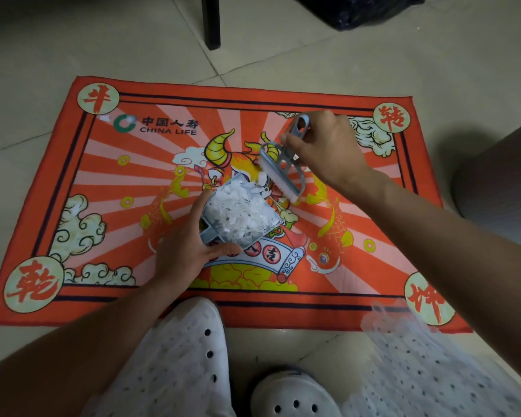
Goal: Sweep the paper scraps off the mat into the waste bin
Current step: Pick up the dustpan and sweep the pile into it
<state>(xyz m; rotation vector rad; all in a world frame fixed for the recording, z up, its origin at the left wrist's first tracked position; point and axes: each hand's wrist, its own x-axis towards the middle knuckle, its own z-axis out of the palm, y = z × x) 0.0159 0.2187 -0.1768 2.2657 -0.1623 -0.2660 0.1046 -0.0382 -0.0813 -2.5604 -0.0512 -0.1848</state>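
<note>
Left hand [190,251] gripping small pale-blue plastic dustpan [223,233] heaped with white paper scraps [241,209] above red printed mat [73,164], right hand [325,149] clasping pale-blue white-bristled hand brush [278,173] just right of them.

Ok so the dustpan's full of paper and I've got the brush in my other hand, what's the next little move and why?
Probably pull the last scraps at the pan's lip in with the brush. The left hand holds the dustpan heaped with paper, the right hand grips the brush just beyond it, and a few bits lie between them. Stray bits near the logo can wait.
</note>
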